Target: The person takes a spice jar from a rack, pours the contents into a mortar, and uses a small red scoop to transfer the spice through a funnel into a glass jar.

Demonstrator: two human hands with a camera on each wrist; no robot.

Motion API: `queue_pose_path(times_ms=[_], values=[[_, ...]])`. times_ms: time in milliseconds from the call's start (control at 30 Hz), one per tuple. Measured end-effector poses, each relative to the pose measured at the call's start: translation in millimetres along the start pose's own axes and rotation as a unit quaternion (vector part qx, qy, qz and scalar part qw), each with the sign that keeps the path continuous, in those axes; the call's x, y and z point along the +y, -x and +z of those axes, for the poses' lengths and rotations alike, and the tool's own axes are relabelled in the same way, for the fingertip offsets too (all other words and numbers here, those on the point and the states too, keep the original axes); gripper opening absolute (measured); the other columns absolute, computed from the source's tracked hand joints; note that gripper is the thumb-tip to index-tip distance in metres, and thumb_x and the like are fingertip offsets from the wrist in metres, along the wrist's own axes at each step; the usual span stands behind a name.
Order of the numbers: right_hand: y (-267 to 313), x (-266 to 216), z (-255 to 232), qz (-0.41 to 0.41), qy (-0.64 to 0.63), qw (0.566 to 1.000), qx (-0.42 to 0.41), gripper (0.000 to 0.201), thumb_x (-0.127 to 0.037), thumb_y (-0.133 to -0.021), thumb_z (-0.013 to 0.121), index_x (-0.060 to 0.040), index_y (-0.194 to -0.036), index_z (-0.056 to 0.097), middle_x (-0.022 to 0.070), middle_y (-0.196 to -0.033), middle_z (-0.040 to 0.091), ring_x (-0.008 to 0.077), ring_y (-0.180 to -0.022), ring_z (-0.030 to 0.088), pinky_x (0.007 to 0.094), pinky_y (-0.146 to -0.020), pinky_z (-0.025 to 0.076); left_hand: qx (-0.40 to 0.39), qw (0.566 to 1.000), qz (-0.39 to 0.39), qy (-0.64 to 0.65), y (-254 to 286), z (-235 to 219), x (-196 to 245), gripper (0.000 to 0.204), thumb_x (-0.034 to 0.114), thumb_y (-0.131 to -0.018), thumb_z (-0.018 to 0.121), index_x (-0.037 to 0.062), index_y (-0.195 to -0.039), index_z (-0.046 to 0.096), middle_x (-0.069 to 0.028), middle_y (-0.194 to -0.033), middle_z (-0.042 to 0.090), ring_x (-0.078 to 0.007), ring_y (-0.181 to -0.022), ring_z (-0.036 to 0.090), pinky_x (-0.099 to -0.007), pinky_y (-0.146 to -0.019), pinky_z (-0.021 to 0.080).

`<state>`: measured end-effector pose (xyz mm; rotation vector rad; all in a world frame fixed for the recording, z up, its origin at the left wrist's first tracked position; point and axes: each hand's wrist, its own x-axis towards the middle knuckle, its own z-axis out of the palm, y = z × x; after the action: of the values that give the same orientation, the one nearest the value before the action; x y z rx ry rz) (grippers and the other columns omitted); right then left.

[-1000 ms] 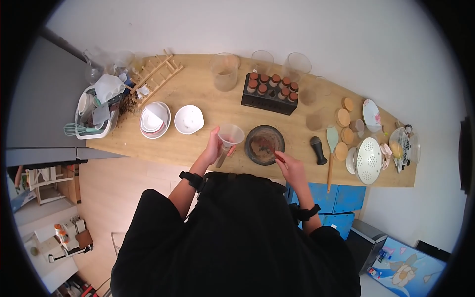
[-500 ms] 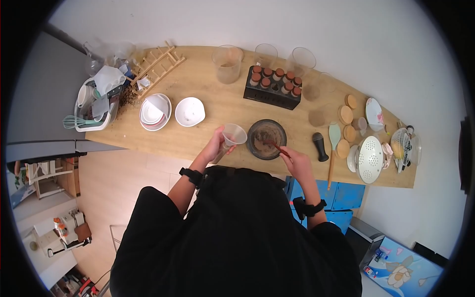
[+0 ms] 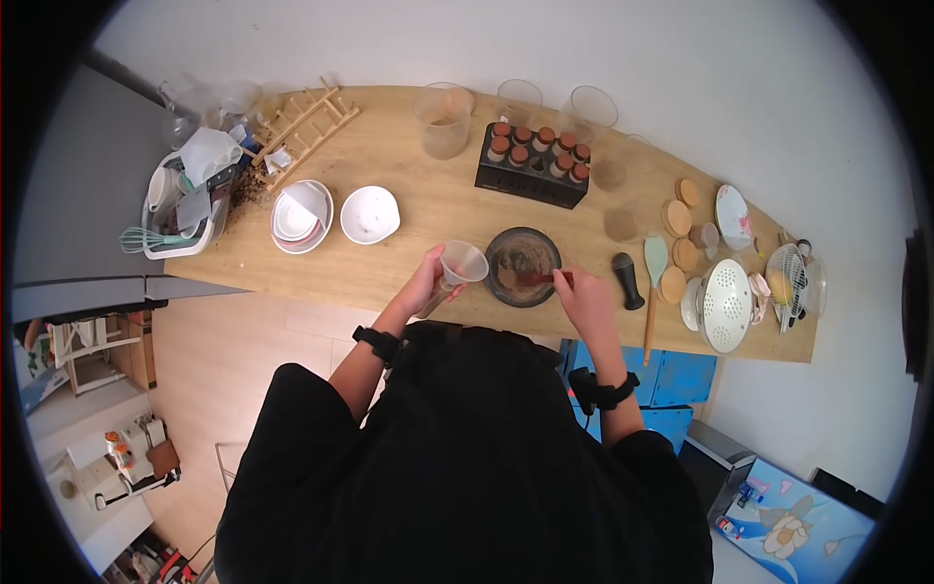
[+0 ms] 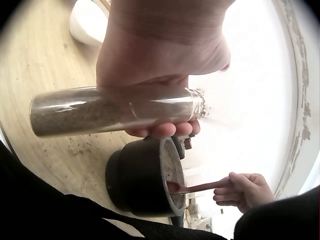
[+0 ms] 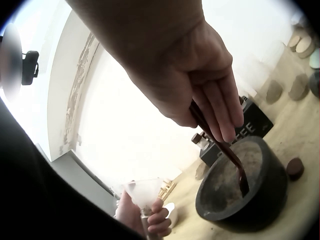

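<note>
My left hand grips a clear glass tube that holds brownish ground powder. A translucent funnel stands in the tube's mouth, tilted to the right. Just right of it, the dark stone mortar sits on the table, its inside coated with brown powder. Between thumb and fingers, my right hand pinches the handle of a reddish-brown wooden spoon. The spoon's bowl is down inside the mortar, near the wall in the right wrist view.
A black pestle and a spatula lie to the right, near several round lids and a white colander. Behind the mortar stands a black rack of capped tubes. White bowls are on the left.
The right hand has shifted slightly, and the spoon now lies more level across the mortar. My left hand keeps its hold on the tube and funnel. The head view has moved a little.
</note>
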<state>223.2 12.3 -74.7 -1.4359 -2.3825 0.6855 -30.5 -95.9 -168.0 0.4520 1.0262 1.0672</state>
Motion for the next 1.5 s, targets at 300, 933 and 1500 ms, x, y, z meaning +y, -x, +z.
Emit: queue_pose_path(times_ms=[300,933,1500], values=[[-6,15,15,0.093,-0.027,0.995,-0.016,0.031,-0.026,-0.087,0.056,0.0027,-0.079,0.066,0.0193,-0.071,0.064,0.0359,-0.067,0.063,0.0386,-0.061,0.05,0.005,1.0,-0.005,0.006,3,1,1,0.07,0.065,-0.088,0.023,0.0048,-0.085,0.057,-0.006,-0.071,0.056,-0.0144,-0.061,0.051,-0.0266,-0.058,0.042],[8,51,32,0.237,-0.376,0.896,-0.014,0.032,-0.02,-0.093,0.051,0.011,-0.1,0.057,0.0187,-0.082,0.066,0.0224,-0.073,0.068,0.0278,-0.065,0.055,0.014,0.995,0.0,-0.101,-5,-16,-14,0.059,0.051,-0.094,0.025,0.004,-0.084,0.058,-0.0066,-0.068,0.056,-0.0142,-0.058,0.051,-0.0275,-0.053,0.041],[31,70,51,0.317,-0.591,0.741,-0.033,0.034,-0.021,-0.097,0.045,0.0099,-0.109,0.048,0.0221,-0.097,0.062,0.028,-0.088,0.065,0.0335,-0.077,0.055,0.063,0.991,0.039,-0.112,-11,-25,-22,0.057,0.049,-0.093,0.035,-0.0001,-0.079,0.06,-0.0077,-0.061,0.057,-0.0144,-0.053,0.054,-0.0263,-0.049,0.043]])
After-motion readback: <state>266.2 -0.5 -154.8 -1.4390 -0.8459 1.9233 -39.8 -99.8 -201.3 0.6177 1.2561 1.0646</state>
